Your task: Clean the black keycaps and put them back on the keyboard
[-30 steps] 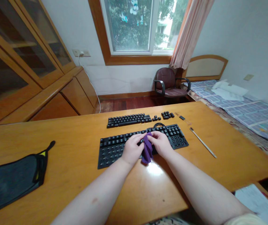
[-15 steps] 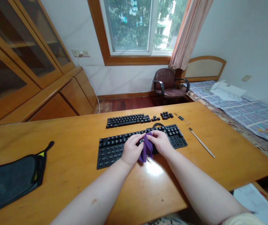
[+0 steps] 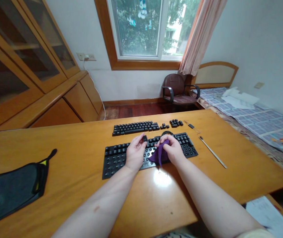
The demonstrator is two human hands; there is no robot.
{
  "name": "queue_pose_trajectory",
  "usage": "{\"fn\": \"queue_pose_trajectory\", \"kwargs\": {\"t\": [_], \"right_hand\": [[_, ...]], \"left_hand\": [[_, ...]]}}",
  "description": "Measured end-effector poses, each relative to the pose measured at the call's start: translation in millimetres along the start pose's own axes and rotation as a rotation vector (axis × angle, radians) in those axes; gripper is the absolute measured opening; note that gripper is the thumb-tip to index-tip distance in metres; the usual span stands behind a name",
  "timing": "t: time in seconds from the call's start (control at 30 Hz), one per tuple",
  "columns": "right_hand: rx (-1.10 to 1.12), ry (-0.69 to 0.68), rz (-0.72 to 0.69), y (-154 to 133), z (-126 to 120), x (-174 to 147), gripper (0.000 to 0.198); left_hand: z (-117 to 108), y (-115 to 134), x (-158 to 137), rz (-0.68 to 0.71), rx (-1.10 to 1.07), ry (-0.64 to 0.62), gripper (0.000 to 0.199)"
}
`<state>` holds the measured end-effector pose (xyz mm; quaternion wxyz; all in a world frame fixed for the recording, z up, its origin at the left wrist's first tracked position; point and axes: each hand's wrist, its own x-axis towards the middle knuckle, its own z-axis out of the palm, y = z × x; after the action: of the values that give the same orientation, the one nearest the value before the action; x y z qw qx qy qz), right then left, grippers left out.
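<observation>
My left hand [image 3: 136, 152] pinches a small black keycap [image 3: 145, 138] between thumb and fingers, just over the keyboard. Gathered in the fingers of my right hand [image 3: 173, 148] is a purple cloth [image 3: 160, 155], its lower end hanging down. Both hands are above a black keyboard [image 3: 116, 162] that still carries its top row of keys, while many lower positions show bare key posts. Beyond it lie removed keycaps [image 3: 136, 127] in rows, with smaller groups of keycaps [image 3: 175, 123] to their right.
A thin brush [image 3: 213, 152] and a wire keycap puller [image 3: 191, 126] lie right of the keyboard. A dark grey zip pouch [image 3: 15, 185] rests on the left of the wooden desk [image 3: 82, 198]. An armchair [image 3: 178, 89] and a bed [image 3: 260, 112] stand behind.
My hands have moved apart. The cloth has come away from the keycap and stays in my right hand; my left hand has shifted slightly up and left with the keycap.
</observation>
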<state>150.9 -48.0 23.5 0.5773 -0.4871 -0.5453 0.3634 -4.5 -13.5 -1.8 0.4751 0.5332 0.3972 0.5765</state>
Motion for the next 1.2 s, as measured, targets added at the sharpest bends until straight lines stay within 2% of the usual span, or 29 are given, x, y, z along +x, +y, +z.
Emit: {"fn": "queue_pose_trajectory", "kwargs": {"t": [0.13,0.2,0.33,0.47,0.77,1.07,1.13,1.2], "right_hand": [[-0.345,-0.15,-0.211,-6,-3,-2,0.018],[-0.461,-0.176,-0.259,-9,-4,-4,0.023],[-0.521,-0.164,-0.315,-8,-6,-3,0.036],[-0.528,-0.223,-0.375,-5,-9,0,0.029],[-0.587,-0.211,-0.308,-5,-12,2,0.021],[-0.528,-0.189,-0.306,-8,-9,0,0.017],[-0.462,-0.119,-0.238,-7,-8,1,0.015],[-0.35,0.027,-0.108,-7,-8,3,0.017]], "left_hand": [[1,4,-3,-0.082,-0.062,-0.148,0.039],[2,7,-5,-0.13,-0.1,-0.209,0.042],[2,11,-6,-0.139,-0.136,-0.22,0.031],[3,13,-6,-0.138,-0.098,-0.287,0.018],[2,13,-7,-0.179,-0.116,-0.294,0.031],[3,11,-8,-0.111,-0.053,-0.32,0.031],[2,10,-9,-0.037,0.03,-0.344,0.035],[1,11,-11,0.088,0.206,-0.38,0.04]]}}
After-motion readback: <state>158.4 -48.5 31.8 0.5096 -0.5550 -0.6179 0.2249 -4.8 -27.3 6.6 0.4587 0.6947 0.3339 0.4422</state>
